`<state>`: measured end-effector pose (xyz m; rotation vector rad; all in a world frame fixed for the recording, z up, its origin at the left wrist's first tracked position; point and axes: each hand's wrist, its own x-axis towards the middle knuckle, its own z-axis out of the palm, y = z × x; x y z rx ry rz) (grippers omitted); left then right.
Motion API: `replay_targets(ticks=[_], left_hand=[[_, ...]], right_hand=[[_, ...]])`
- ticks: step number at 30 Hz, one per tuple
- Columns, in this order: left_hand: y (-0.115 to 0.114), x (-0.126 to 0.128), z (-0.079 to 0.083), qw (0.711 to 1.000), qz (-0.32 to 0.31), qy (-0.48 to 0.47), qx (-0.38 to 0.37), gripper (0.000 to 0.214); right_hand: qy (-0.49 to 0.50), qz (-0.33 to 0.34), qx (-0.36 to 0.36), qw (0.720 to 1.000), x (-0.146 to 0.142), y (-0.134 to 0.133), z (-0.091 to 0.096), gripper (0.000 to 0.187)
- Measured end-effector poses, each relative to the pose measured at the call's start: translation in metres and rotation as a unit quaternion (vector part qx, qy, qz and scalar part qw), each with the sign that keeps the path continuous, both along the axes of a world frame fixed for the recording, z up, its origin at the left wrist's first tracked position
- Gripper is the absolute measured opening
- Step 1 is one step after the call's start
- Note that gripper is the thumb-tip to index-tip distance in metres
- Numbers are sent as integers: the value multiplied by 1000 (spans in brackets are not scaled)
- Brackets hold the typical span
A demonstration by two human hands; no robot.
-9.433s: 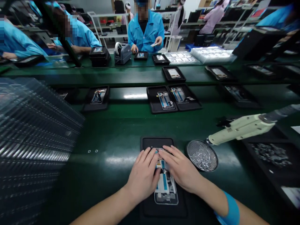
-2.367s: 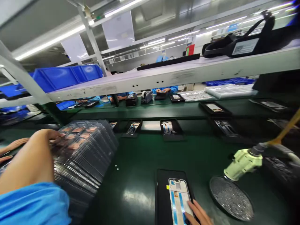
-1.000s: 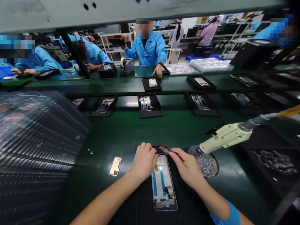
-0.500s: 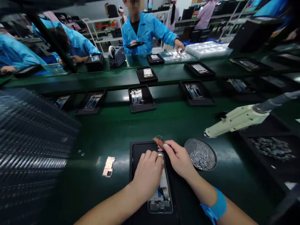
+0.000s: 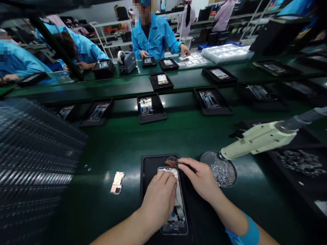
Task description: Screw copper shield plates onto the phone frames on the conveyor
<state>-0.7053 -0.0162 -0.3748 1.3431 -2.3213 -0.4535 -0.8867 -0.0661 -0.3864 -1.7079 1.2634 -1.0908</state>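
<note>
In the head view, an opened phone lies in a black tray, with its inner parts and a flat cable showing. My left hand rests over the phone's upper half with its fingers curled down and together. Whatever those fingertips grip is hidden beneath them. Just above the phone's top end, my right hand pinches a small circuit board, dark at its edge and orange-brown on its face. A copper-coloured board lies on the green bench, left of the tray.
A round metal mesh dish holds small bits, with a pale green electric screwdriver hanging over it. Stacked clear plastic trays rise at left. Black trays with phones line the conveyor. A co-worker sits across.
My right hand has shifted slightly right and down, and the board has tilted flatter. The screwdriver now hangs lower, over the dish. Across the line, the co-worker has set down a black tray.
</note>
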Motion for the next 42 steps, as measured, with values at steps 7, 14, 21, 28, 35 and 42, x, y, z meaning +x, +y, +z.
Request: replay_targets(ticks=[7,14,21,28,35,42], left_hand=[[40,23,0,998,-32,33,-44,20],[49,21,-9,995,-42,43,-78,18],[48,19,-18,991,-42,5,-130,21],[48,18,-17,989,-43,6,-138,24],[49,18,-14,992,-44,22,-117,22],[48,18,-16,992,-44,26,-118,21]], right_hand=[[76,86,-10,993,-2,7,6,16],[98,137,-12,986,6,10,13,19],[66,95,55,992,33,1,11,18],[36,-4,18,999,20,-3,5,15],[128,129,-94,979,4,10,12,18],[162,163,-115,966,6,7,12,16]])
